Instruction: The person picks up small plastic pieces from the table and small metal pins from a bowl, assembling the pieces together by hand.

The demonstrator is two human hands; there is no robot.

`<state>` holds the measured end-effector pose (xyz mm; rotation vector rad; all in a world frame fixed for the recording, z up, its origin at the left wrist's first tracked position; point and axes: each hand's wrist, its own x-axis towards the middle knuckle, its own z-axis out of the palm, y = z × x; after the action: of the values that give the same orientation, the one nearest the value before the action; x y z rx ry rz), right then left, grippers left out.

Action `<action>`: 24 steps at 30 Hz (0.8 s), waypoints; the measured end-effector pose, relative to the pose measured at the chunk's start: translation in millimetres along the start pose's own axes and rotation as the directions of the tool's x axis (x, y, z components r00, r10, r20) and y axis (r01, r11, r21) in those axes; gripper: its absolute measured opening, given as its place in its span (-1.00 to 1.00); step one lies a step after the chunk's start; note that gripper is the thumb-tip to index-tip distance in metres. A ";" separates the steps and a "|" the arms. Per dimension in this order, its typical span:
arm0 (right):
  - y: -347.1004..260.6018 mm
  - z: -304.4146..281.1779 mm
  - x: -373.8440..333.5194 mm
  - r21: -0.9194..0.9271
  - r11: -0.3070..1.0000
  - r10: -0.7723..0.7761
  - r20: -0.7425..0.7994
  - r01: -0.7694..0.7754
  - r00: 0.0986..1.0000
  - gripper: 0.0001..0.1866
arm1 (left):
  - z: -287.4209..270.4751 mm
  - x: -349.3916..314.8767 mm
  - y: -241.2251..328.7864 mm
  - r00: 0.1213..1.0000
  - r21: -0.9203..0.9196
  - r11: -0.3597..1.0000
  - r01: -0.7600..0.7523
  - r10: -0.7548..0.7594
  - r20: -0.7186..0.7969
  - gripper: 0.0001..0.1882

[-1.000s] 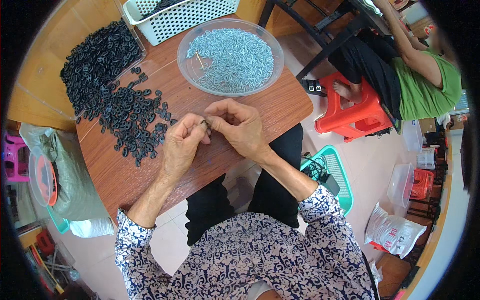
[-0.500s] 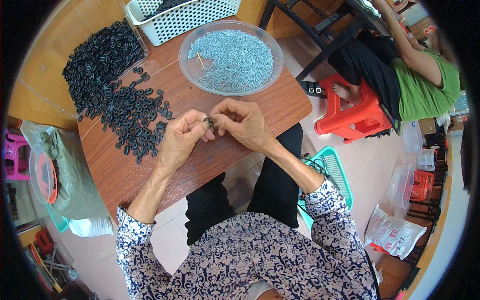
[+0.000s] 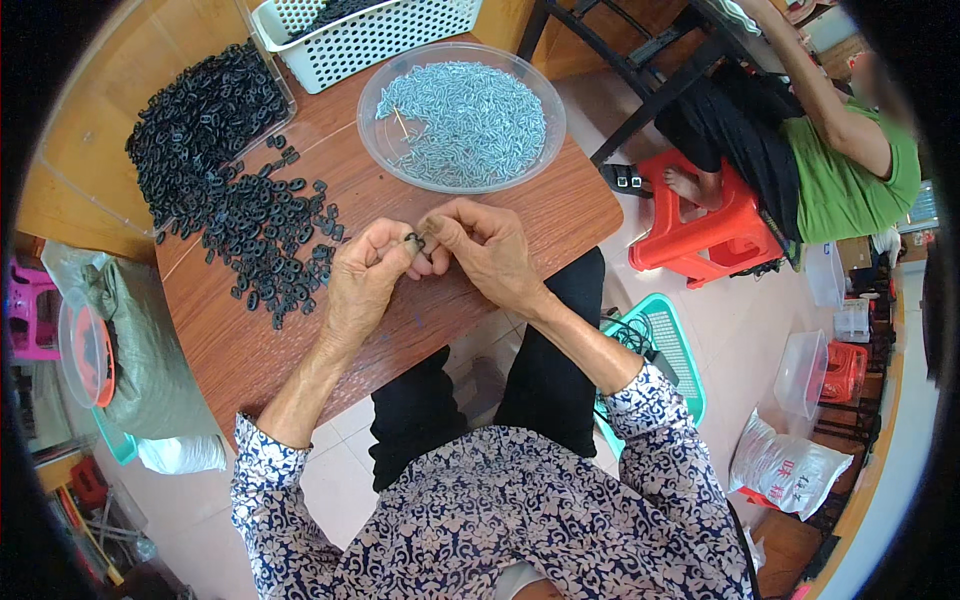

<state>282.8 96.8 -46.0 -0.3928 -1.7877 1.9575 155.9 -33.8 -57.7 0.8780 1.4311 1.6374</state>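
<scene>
Over the table's front part, my left hand [image 3: 368, 268] pinches a small black plastic piece [image 3: 415, 241] between thumb and fingertips. Right against it is my right hand [image 3: 487, 252], its thumb and fingers closed at the same piece; whatever lies between them is hidden. A heap of black oval plastic pieces with holes [image 3: 262, 235] spreads over the table to the left of my hands. Beyond my hands stands a round clear tub [image 3: 364, 125] full of small silvery-blue pins [image 3: 480, 120]. A thin yellowish stick [image 3: 401, 122] leans in it.
A clear bin [image 3: 282, 84] on its side spills black pieces onto the brown table [image 3: 330, 115]. Behind is a white perforated basket [image 3: 385, 42]. A person in green [image 3: 850, 175] sits to the right by a red stool [image 3: 690, 225]. A teal basket [image 3: 683, 350] lies on the floor.
My right fingers have shifted slightly against the black piece, and the right forearm has moved a little left. My left hand keeps its pinch almost in place.
</scene>
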 end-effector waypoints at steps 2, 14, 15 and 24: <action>1.7 -0.5 0.5 -0.009 1.000 -0.020 -0.010 0.020 1.000 -0.86 | -0.5 -0.1 0.6 1.000 0.003 1.000 0.016 -0.016 0.000 -0.90; -2.1 18.4 -1.6 -0.022 1.000 -0.017 -0.110 0.015 0.994 -0.89 | 2.7 1.0 2.7 0.999 0.003 1.000 -0.018 0.018 -0.044 -0.85; -0.5 18.7 -0.9 0.008 1.000 -0.020 -0.106 0.021 0.994 -0.90 | 0.6 1.2 4.9 0.999 0.009 1.000 -0.020 0.020 -0.049 -0.85; -2.0 10.1 -5.1 0.052 0.998 -0.012 -0.075 0.016 0.997 -0.89 | -52.2 9.0 49.6 0.957 0.413 0.906 -0.091 0.194 -0.216 -0.76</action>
<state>282.4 85.6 -43.3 -0.4289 -1.6844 1.9506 100.3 -53.0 -15.2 1.0490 1.9696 1.6358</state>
